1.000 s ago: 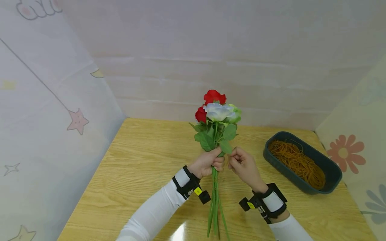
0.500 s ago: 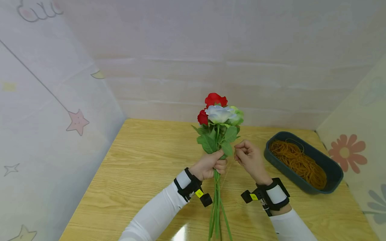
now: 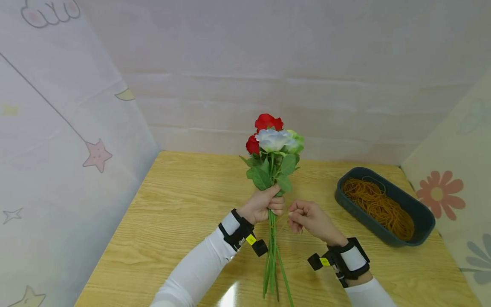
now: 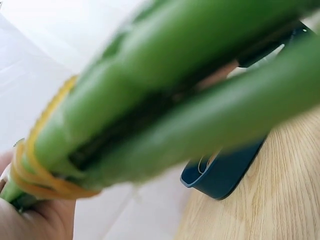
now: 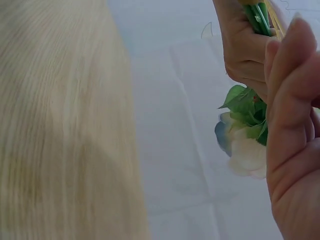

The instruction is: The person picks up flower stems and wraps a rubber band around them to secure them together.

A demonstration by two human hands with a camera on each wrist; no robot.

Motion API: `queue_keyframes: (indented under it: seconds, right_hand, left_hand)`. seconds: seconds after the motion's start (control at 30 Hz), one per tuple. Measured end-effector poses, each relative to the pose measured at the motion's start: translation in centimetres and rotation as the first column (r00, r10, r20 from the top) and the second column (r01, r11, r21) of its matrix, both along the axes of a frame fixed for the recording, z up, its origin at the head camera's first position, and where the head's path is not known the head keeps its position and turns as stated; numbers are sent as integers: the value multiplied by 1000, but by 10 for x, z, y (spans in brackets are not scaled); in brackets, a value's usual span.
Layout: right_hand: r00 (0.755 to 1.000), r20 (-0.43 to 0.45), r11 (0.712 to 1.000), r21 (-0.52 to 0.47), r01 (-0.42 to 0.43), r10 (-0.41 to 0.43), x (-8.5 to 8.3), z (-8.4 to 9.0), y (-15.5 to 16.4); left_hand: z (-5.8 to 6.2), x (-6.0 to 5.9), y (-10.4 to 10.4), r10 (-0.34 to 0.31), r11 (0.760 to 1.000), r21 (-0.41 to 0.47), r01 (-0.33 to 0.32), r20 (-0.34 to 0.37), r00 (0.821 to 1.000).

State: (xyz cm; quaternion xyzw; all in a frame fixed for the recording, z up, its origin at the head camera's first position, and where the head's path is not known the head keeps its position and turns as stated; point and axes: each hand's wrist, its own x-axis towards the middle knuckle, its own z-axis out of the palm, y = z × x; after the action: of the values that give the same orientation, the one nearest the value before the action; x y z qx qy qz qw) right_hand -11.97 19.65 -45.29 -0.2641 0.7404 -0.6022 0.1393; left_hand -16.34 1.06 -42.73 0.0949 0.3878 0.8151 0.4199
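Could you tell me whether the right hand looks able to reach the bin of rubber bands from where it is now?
Probably yes. The right hand is beside the stems, and bare table lies between it and the open bin on its own side.

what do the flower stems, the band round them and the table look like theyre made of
Flower stems: probably plastic; smooth, evenly green, slightly glossy, so likely artificial.
Rubber band: looks like rubber; thin orange-yellow loops wound tightly round the stems beside the left hand.
Table: light wood or wood-look laminate; grain lines under a glossy finish that reflects light near the front edge.
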Motion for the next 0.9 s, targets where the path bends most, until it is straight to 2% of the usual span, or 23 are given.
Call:
queue_keyframes:
  seconds: [0.17, 0.3, 0.43, 0.63, 0.7, 0.8, 0.87, 0.9]
  right_hand:
    - [997, 35, 993, -105, -60, 64, 2, -10, -1]
    - [996, 59, 982, -184, -52, 64, 7, -17, -8]
    - [997, 69, 972, -235, -10, 26, 14, -21, -17]
    - [993, 86, 972, -215, 95, -77, 23, -18, -20]
    - [981, 126, 965, -196, 173, -150, 25, -19, -19]
    - [947, 197, 947, -149, 284, -253, 29, -20, -23]
    - [927, 256, 943, -120, 311, -273, 33, -21, -29]
    - [924, 284, 946, -120, 301, -258, 35, -21, -32]
  left_hand:
    - [1, -1, 1, 9, 1000, 1, -9, 11, 1000]
    - [1, -1, 2, 17, 1000, -6, -16, 30, 999]
    - [0, -1, 3, 37, 999, -16, -36, 46, 998]
    - [-1, -4, 0, 76, 997, -25, -74, 48, 996]
    - [-1, -5, -1, 88, 996, -20, -88, 41, 995]
    - [-1, -5, -2, 106, 994, 0, -106, 14, 994]
    - [-1, -5, -3, 110, 994, 18, -110, -8, 994]
    - [-1, -5, -4, 104, 994, 37, -104, -17, 994]
